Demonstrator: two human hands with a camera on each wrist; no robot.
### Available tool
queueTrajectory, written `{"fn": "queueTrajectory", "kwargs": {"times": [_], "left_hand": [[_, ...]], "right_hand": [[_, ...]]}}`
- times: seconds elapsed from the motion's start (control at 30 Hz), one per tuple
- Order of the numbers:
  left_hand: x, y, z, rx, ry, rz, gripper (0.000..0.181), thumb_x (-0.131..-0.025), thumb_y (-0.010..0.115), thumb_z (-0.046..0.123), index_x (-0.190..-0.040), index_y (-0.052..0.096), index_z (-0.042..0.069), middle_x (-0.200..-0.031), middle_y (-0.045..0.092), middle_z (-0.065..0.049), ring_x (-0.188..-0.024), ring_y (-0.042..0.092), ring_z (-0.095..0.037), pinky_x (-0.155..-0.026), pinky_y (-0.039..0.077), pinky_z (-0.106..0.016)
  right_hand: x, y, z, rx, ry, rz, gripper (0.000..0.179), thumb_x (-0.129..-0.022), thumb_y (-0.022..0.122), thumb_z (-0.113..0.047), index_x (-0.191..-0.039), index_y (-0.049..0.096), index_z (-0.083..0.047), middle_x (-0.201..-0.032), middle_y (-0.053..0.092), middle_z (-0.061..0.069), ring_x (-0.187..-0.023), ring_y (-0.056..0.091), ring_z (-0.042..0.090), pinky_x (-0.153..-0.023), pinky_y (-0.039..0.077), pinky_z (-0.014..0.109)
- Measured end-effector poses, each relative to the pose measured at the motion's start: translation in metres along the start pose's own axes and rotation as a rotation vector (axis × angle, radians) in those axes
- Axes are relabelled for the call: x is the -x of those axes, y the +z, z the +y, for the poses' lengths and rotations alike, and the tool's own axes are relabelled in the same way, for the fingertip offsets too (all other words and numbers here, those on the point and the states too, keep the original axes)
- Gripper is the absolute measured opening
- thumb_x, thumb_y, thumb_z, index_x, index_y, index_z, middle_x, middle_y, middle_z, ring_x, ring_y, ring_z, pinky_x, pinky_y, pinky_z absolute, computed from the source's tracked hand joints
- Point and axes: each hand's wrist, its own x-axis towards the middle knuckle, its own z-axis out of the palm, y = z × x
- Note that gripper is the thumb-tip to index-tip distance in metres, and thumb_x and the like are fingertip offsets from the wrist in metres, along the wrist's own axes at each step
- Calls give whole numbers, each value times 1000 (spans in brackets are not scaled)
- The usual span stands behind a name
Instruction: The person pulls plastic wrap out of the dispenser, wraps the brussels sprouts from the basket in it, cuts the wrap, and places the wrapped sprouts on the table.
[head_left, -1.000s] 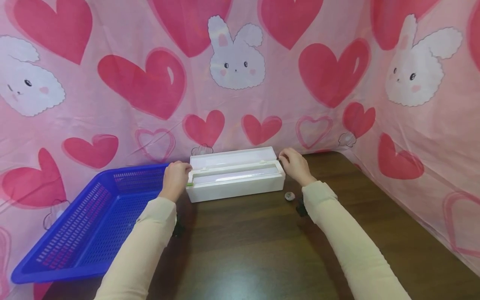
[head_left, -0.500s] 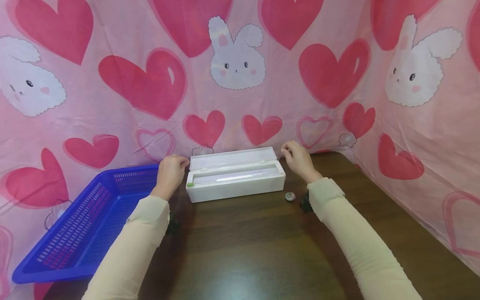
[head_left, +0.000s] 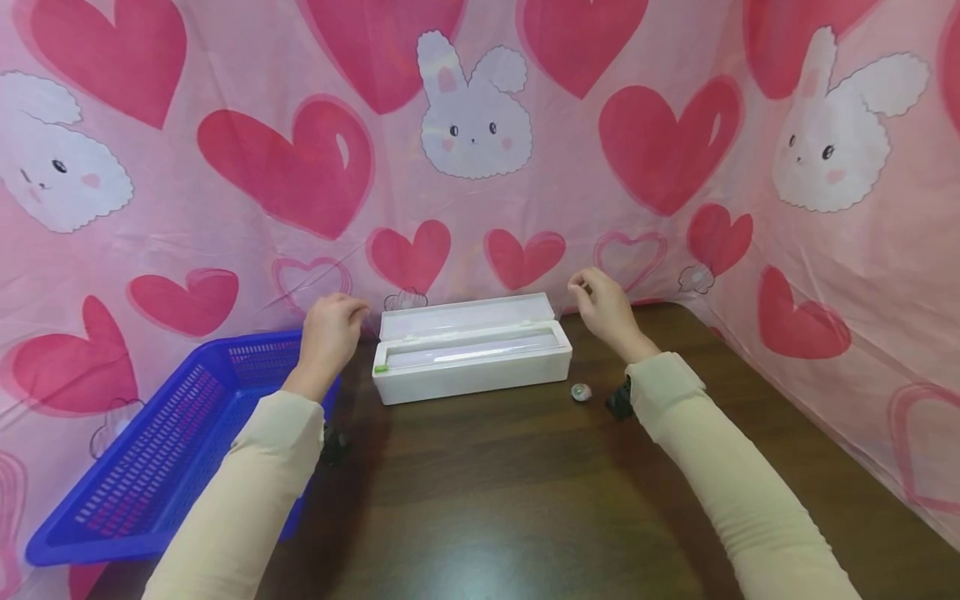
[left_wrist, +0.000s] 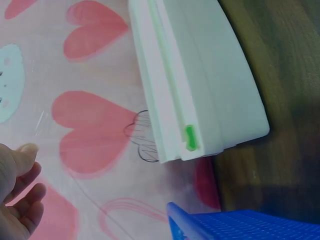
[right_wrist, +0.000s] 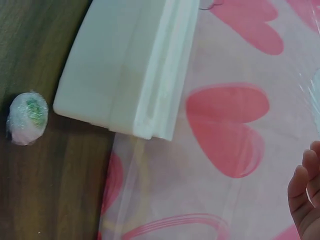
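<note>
Film (left_wrist: 40, 123), clear, seems strung between left hand (head_left: 330, 332) and right hand (head_left: 606, 312), each pinching an edge, thumb to fingers, beyond white dispenser (head_left: 476, 377) on tabletop (head_left: 480, 492). Pull evenly, hands level, else it'll likely skew or wrinkle.

A creased pink sheet (head_left: 480, 204) forms the back and right-hand walls, turning at a corner (head_left: 750, 217), and is printed with big red hearts (head_left: 671, 150), white rabbit heads (head_left: 476, 125) and thin heart outlines. Below it lies a dark brown wood-grain worktop (head_left: 480, 475), its far right corner rounded, with a soft pale patch of light (head_left: 480, 567) shining on the near middle part.
</note>
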Motion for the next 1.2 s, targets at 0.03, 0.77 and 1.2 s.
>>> {"fn": "queueTrajectory", "kwargs": {"times": [0.03, 0.77, 1.2], "left_hand": [[0, -1, 1, 7, 3, 8, 6, -81, 65, -1, -84, 70, -1, -83, 63, -18, -79, 55, -38, -71, 41, -49], [4, -27, 16, 140, 22, 171, 7, -81, 67, 0, -87, 71, 0, -84, 63, -15, -83, 56, -33, -77, 41, -43], [20, -39, 26, 218, 18, 208, 8, -82, 66, -3, -88, 70, -3, -87, 64, -15, -85, 58, -29, -77, 42, -39]], "right_hand": [[0, -1, -1, -5, -4, 7, 6, -91, 54, -4, -89, 57, 2, -86, 57, 14, -71, 52, 25, -65, 42, 39], [7, -26, -29, -104, -61, 122, 4, -89, 57, -2, -86, 58, -3, -80, 62, 8, -56, 46, 14, -48, 36, 21], [20, -39, -51, -305, 16, 98, 6, -89, 54, 4, -83, 55, 4, -72, 60, 7, -71, 58, 21, -66, 44, 18]]}}
